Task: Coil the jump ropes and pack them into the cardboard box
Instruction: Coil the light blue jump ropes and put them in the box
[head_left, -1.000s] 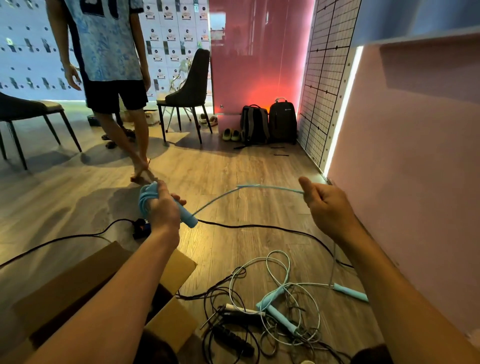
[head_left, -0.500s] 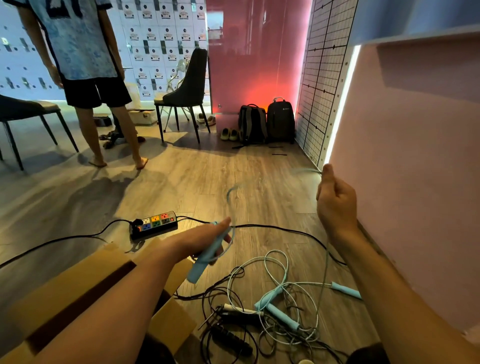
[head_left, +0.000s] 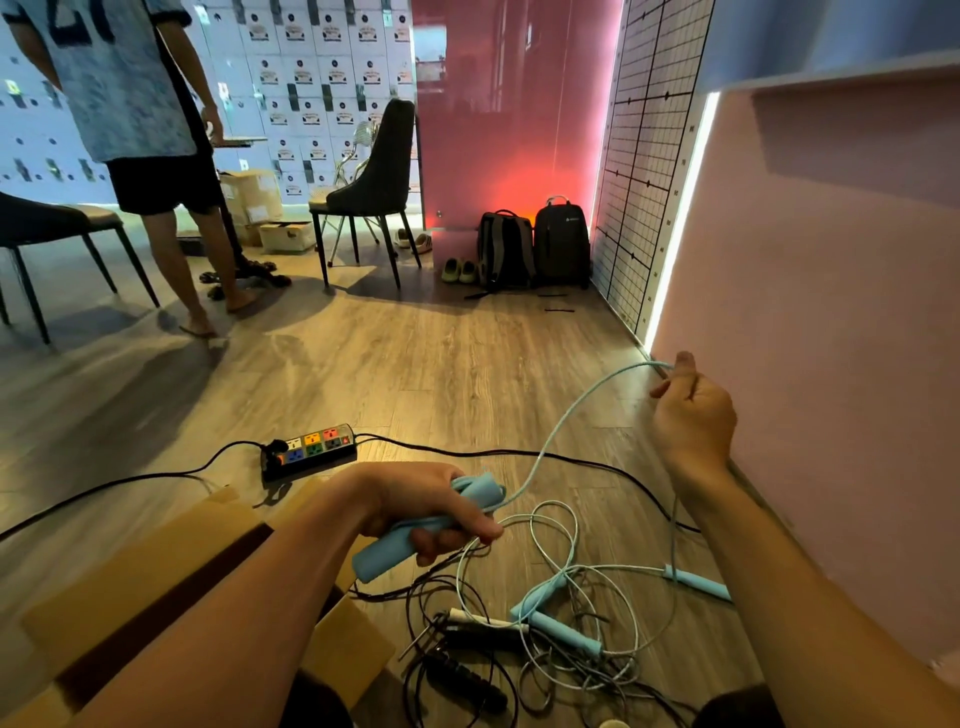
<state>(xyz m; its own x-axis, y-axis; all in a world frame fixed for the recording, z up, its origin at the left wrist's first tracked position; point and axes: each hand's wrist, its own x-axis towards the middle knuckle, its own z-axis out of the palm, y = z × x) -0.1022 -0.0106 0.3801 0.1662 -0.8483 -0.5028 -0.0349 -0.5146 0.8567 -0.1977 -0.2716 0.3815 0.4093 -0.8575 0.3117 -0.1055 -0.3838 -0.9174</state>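
- The left hand (head_left: 431, 512) is clamped around a light blue jump rope handle (head_left: 387, 553) with coils of its cord bunched at the thumb side, just above the open cardboard box (head_left: 156, 571).
- The light blue cord (head_left: 558, 434) runs up from that fist, away from the box, to the right hand (head_left: 693, 421), which pinches it between thumb and fingers beside the pink wall (head_left: 831, 312).
- Beyond the box's right flap, a tangle of jump ropes (head_left: 561, 618) lies on the wood floor: light blue handles, a black handle (head_left: 465, 683), pale and black cords.
- A power strip (head_left: 310, 451) sits on the floor just beyond the box, its black cable trailing off both ways.
- Far behind the box stand a person in shorts (head_left: 150, 156), a dark chair (head_left: 371, 192) and two backpacks (head_left: 535, 249).
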